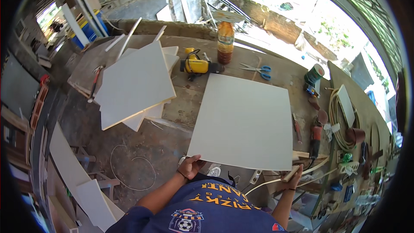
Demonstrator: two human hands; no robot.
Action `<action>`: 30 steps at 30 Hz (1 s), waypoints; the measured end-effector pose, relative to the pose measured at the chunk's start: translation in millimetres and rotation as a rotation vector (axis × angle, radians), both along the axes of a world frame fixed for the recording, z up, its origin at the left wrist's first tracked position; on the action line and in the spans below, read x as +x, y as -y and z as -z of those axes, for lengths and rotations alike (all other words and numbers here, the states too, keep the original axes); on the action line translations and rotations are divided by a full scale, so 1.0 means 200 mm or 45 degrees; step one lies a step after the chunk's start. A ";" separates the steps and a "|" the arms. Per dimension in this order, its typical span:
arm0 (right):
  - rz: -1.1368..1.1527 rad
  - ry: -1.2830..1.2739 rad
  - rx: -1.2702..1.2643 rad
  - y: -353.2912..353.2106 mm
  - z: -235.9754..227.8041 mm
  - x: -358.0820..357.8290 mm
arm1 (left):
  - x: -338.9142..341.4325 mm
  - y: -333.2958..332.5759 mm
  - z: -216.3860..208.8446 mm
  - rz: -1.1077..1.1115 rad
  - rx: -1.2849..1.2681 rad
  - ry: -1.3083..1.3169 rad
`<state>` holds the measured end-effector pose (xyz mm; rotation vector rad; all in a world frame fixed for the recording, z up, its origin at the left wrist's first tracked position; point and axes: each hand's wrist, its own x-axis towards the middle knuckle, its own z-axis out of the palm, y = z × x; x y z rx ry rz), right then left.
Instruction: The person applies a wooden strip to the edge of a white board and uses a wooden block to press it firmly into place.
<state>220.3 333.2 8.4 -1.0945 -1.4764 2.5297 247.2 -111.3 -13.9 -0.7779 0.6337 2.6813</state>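
A large white square panel (243, 123) lies over the near edge of the workbench, its near side jutting toward me. My left hand (191, 167) is closed on the panel's near left corner, thumb on top. Just below the near right corner is my right hand (292, 178), its fingers closed around a small pale wooden piece (289, 175). Whether this hand also touches the panel is hard to make out. Behind the panel, a yellow power tool (197, 65) rests on the bench, with blue-handled scissors (263, 71) to its right.
Several white panels (138, 84) are stacked askew at the left, beside a hammer (94, 84). A plastic bottle (225, 43) stands at the back. To the right are a red-and-black power tool (316, 138), a green can (314, 74) and a coiled hose (338, 125). A power strip (255, 177) hangs near me.
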 end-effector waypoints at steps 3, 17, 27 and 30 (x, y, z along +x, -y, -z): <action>-0.121 -0.073 0.001 0.02 -0.15 -0.09 | -0.04 -0.02 -0.20 -0.031 0.090 -0.114; -0.775 -0.044 0.152 0.46 -0.22 -0.41 | 0.01 -0.05 -0.34 -0.041 -0.173 -0.279; -1.100 0.035 0.017 1.12 -0.14 -0.34 | 0.31 0.19 -0.59 -0.060 -0.342 -0.317; -1.170 0.043 0.018 1.29 -0.14 -0.28 | 0.45 0.32 -0.62 -0.155 -0.364 -0.315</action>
